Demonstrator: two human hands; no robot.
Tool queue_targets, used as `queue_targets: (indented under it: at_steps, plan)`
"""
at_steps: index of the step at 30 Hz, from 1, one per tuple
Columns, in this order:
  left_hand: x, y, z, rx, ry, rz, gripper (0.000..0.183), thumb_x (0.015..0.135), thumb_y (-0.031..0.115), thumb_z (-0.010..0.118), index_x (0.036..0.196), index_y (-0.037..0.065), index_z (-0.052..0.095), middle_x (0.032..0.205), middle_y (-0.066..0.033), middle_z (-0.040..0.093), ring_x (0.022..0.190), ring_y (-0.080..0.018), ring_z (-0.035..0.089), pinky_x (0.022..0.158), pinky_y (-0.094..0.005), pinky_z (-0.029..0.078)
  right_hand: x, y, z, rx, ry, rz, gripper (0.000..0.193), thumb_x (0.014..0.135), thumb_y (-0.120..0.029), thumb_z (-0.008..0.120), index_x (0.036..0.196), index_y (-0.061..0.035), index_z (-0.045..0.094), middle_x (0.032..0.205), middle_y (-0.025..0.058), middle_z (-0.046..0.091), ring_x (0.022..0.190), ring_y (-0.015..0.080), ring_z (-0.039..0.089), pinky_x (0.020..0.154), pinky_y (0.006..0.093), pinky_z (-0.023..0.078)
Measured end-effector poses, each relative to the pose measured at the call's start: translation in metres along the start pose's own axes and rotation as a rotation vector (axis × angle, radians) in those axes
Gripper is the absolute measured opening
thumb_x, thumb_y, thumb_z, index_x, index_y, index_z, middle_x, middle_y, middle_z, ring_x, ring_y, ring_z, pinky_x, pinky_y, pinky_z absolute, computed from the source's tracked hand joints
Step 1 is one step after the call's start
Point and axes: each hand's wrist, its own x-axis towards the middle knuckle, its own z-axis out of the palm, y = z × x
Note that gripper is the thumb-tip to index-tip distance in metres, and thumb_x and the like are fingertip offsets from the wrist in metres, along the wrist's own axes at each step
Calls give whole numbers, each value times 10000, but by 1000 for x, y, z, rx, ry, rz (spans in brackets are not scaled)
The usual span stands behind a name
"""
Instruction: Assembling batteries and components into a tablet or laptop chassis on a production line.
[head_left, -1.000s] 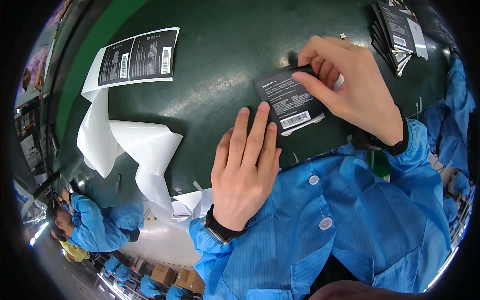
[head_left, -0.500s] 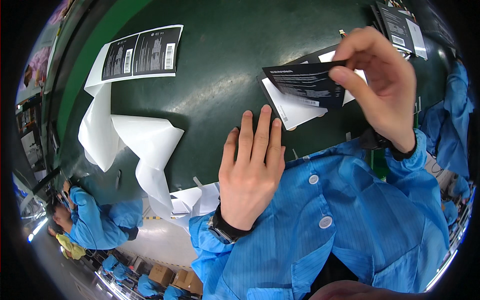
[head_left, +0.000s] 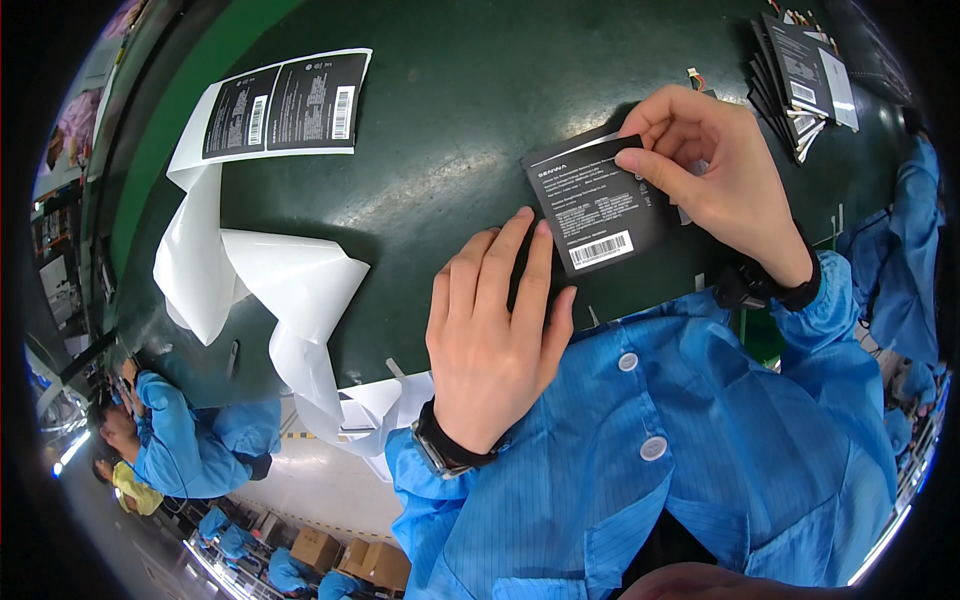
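My right hand pinches the upper right edge of a black printed label between thumb and fingers. The label lies over a flat battery pack, covering most of it; its upper edge is a little askew to the pack's. Beyond the hand, a small wire connector sticks out. My left hand rests palm down on the table, fingers stretched out, the fingertips close to the pack's left edge. Whether they touch it I cannot tell.
A label strip with black labels lies at the left, its white backing trailing over the front edge of the dark green table. Labelled battery packs are stacked at the far right. A co-worker in blue sits at lower left.
The label, raised and tilted half a second ago, has come down over the pack's white face. My right hand moved lower and slightly left with it; the left hand shifted slightly left.
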Motion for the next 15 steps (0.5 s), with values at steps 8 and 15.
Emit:
queue_targets:
  at_steps: [8,15]
  plan:
    - [-4,2,5,38,-44,-18,513,807,132,784,1303,47,686,1413,-135,599,1198,-339,585,982,-439,487,5,9,-2,6,-2,-6,141,893,-56,787,962,23,693,753,30,660,621,45,617,548,190,472]
    - [-3,2,3,58,-50,-16,514,810,120,776,1314,65,690,1427,-125,596,1209,-330,583,993,-432,474,6,4,-5,15,9,22,137,892,-53,787,962,21,695,758,35,667,626,49,620,551,194,476]
